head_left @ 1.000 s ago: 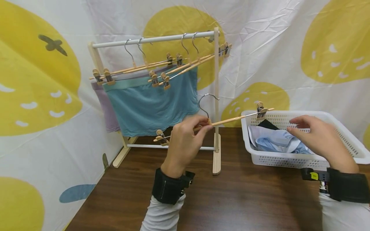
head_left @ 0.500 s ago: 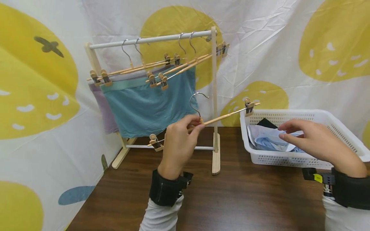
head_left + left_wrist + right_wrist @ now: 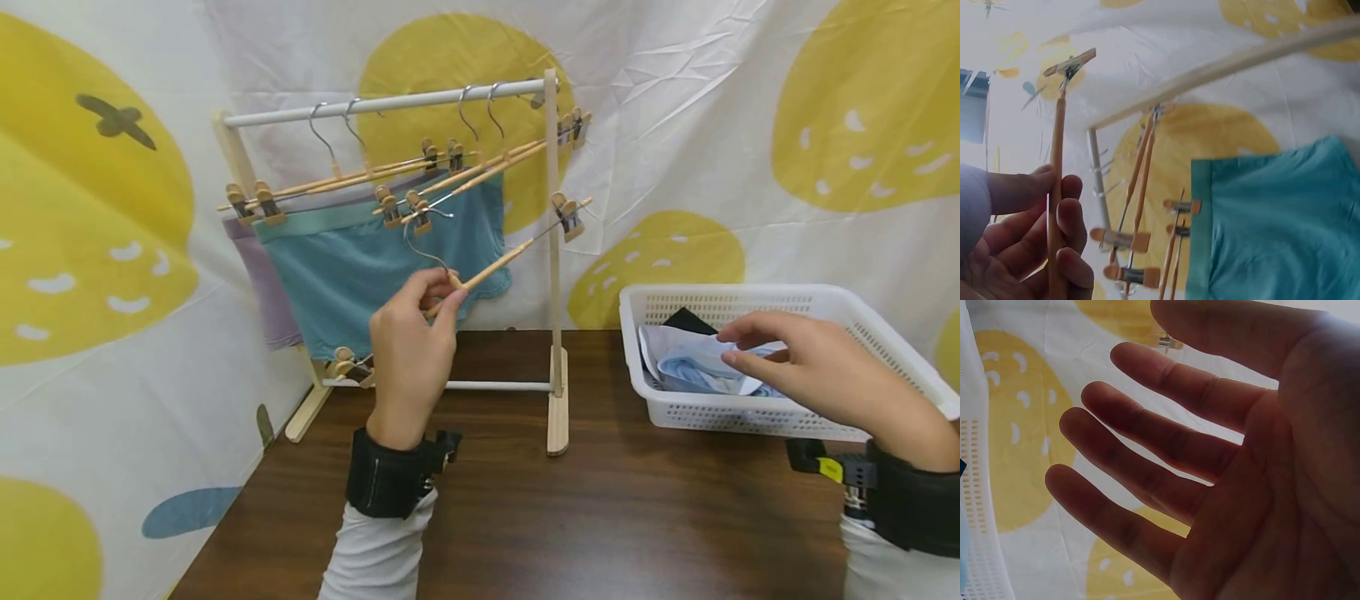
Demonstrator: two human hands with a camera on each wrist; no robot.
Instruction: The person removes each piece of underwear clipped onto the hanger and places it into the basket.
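Observation:
My left hand (image 3: 412, 342) grips a wooden clip hanger (image 3: 498, 265) near its middle, just below the metal hook. The hanger tilts up to the right, and nothing hangs from its clips. Behind it stands a small clothes rack (image 3: 390, 102) with several clip hangers on its white bar. Teal shorts-shaped underwear (image 3: 360, 283) hangs there, with a mauve piece (image 3: 266, 292) behind it. In the left wrist view, fingers and thumb close round the hanger's wooden bar (image 3: 1057, 144). My right hand (image 3: 817, 358) hovers over the white basket, fingers spread and holding nothing, as the right wrist view shows.
A white perforated basket (image 3: 735, 417) stands at the right on the brown wooden table (image 3: 600, 517). Pale blue folded cloth (image 3: 697, 371) and a black piece (image 3: 688, 320) lie in it. The rack's right foot (image 3: 558, 417) stands left of the basket. A patterned curtain backs everything.
My left hand has carried the hanger left and up toward the rack, tilting it more steeply. My right hand shifted a little left over the basket, then stayed nearly still.

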